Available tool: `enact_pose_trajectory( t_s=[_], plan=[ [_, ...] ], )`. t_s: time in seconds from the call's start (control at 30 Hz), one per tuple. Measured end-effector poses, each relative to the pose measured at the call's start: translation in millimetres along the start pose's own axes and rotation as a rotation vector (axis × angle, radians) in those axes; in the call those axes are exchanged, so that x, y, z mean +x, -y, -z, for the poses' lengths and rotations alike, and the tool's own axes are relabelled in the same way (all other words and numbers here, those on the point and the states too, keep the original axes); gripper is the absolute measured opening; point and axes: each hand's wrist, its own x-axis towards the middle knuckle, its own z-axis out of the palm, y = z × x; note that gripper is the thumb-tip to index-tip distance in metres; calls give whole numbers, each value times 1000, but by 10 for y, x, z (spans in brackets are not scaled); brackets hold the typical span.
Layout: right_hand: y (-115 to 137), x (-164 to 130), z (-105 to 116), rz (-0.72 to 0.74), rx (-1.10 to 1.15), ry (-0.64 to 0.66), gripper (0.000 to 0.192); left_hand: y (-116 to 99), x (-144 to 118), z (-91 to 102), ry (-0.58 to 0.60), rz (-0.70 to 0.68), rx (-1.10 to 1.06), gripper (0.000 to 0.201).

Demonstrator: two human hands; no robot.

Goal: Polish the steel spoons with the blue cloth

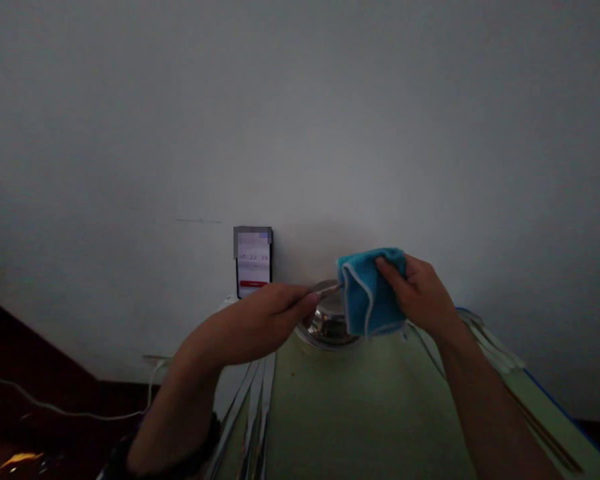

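Note:
My left hand (289, 308) is closed, pinching one end of a thin metal utensil (329, 289) between thumb and fingers. The utensil's other end runs into a folded blue cloth (370, 293) with pale edging, so its kind is hidden. My right hand (417, 290) grips this cloth from the right, thumb on the near face. Just behind and below the hands, a shiny metal bowl (330, 327) stands on the green table surface (350, 407), partly covered by the cloth and my left hand.
A phone (253, 267) showing a timer leans on the pale wall (300, 133). Several long metal utensils (253, 427) lie at the left, near my forearm. Chopsticks (545, 427) and white wrapped pieces (495, 347) lie along the right edge. A white cable (80, 415) hangs at far left.

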Motion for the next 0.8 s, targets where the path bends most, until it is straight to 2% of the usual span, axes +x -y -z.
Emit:
enact_pose_trajectory(
  t_s=[0.13,0.17,0.23,0.37,0.57,0.7,0.8],
  plan=[
    [4,2,-153,-178,249,-438,33,-109,146,-159,16,-112,-60,39],
    [18,1,-213,-204,359,-511,32,-125,171,-193,20,-122,-56,39],
    [64,-6,-337,-242,600,-566,30,-138,201,-251,14,-124,-29,37],
    [174,-26,-538,-319,1013,-536,27,-126,229,-335,-56,-142,34,24],
    [218,-27,-635,-416,1196,-508,30,-127,316,-437,-165,-239,72,17],
    [159,6,-607,-430,1182,-487,30,-114,317,-433,-137,-228,101,20],
    [49,37,-512,-367,1008,-413,33,-90,245,-335,-44,-158,112,26]
  ],
)
